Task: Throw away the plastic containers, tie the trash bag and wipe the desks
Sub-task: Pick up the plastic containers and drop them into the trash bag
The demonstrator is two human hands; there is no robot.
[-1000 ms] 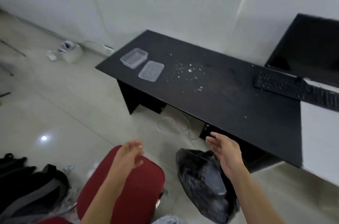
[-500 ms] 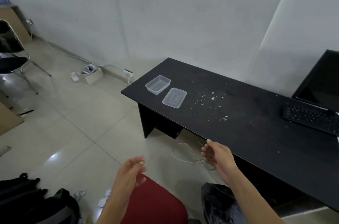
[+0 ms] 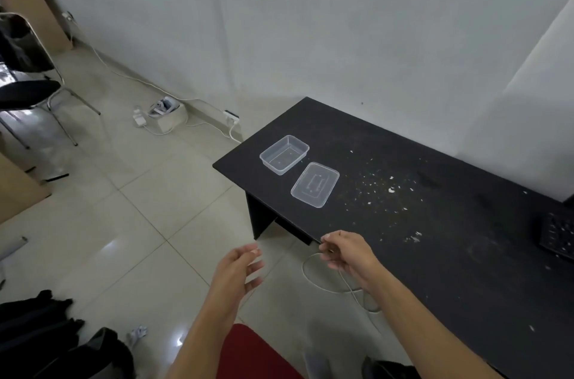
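Note:
A clear plastic container [image 3: 284, 154] sits near the left end of the black desk [image 3: 466, 254], with its flat clear lid [image 3: 315, 184] lying beside it to the right. White crumbs [image 3: 391, 190] are scattered over the desk's middle. My left hand [image 3: 239, 270] hovers over the floor in front of the desk, fingers loosely curled, holding nothing. My right hand [image 3: 348, 252] is raised at the desk's front edge, fingers relaxed and empty. Only a dark sliver of the trash bag [image 3: 385, 369] shows at the bottom edge.
A red chair seat [image 3: 251, 353] is right below my arms. A white cable [image 3: 335, 285] loops on the tiles under the desk. A keyboard [image 3: 557, 235] lies at the right. Black bags [image 3: 46, 335] lie bottom left; a black chair [image 3: 28, 92] and power strip [image 3: 161, 111] stand farther left.
My view has risen and swung left, so the trash bag dropped almost out of view. Both hands moved forward toward the desk's left end and the containers.

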